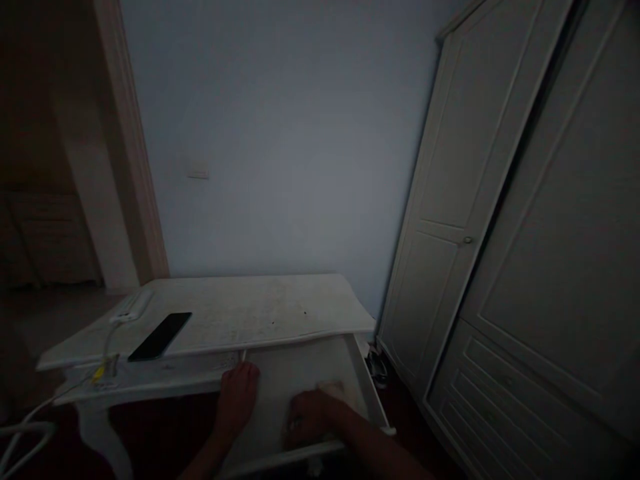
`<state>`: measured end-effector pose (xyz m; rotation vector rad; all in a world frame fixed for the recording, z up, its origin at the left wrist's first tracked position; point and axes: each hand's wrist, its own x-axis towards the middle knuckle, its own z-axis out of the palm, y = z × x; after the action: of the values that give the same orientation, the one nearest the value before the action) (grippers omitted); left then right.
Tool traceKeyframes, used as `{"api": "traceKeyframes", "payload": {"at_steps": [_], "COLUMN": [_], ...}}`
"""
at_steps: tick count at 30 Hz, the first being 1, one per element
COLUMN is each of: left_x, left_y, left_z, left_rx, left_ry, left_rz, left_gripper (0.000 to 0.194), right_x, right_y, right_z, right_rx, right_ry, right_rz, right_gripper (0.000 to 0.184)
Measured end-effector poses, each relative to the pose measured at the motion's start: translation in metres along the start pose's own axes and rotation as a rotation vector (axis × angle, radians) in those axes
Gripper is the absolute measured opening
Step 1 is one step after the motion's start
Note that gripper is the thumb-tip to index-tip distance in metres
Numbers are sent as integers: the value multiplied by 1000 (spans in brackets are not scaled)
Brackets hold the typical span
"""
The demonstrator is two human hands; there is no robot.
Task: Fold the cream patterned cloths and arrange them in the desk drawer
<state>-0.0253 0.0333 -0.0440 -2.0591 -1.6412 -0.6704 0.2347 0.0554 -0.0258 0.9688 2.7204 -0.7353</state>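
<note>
The room is dim. A white table (260, 310) stands against the wall with its drawer (367, 393) pulled out toward me. My left hand (237, 395) lies inside the drawer near its back left, fingers stretched out together toward the tabletop's underside. My right hand (306, 417) is lower and further right in the drawer, fingers curled downward, with a ring showing on one finger. A small pale object (334, 389) touches the far side of that hand; I cannot tell whether the fingers hold it.
A black phone (160, 335) lies on the tabletop's left front, beside a white power strip (131, 305) whose cable (30, 427) runs off the left edge. A tall white wardrobe (500, 233) fills the right side. A doorway (50, 167) opens at left.
</note>
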Motion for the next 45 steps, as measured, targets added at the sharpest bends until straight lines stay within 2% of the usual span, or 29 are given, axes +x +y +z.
{"api": "traceKeyframes", "payload": {"at_steps": [8, 14, 17, 21, 23, 26, 30, 33, 35, 38, 42, 45], "left_x": [1, 1, 0, 1, 2, 4, 4, 2, -1, -4, -3, 0], "left_y": [-1, 4, 6, 4, 2, 1, 2, 0, -3, -8, -8, -6], "left_z": [-2, -6, -9, -8, -7, -6, -4, 2, 7, 12, 10, 6], "left_rx": [13, -42, -87, -128, -127, -111, -119, -73, -22, 11, -69, -145], "left_ry": [-2, 20, 26, -4, -18, -47, -70, -52, -27, 19, 10, -41], "left_rz": [16, -24, -52, -57, -45, -32, -85, -74, -13, 50, -13, -86], "left_gripper": [35, 30, 27, 30, 33, 36, 34, 35, 38, 40, 40, 38], "right_x": [30, 56, 54, 26, 5, -28, -55, -51, -39, -14, 17, 35], "right_y": [-27, -55, -56, -37, -22, 9, 50, 65, 63, 45, 14, -9], "right_z": [2, 6, 3, -9, -15, -22, -30, -35, -37, -37, -33, -26], "right_rx": [-106, -177, -215, -263, -276, -236, -121, -97, -103, -109, -113, -124], "right_ry": [12, 38, 88, 192, 205, 288, 541, 635, 659, 690, 702, 661], "right_rz": [-107, -159, -233, -327, -288, -124, 245, 413, 439, 467, 487, 406], "right_gripper": [35, 42, 43, 52, 61, 65, 50, 41, 36, 32, 39, 45]}}
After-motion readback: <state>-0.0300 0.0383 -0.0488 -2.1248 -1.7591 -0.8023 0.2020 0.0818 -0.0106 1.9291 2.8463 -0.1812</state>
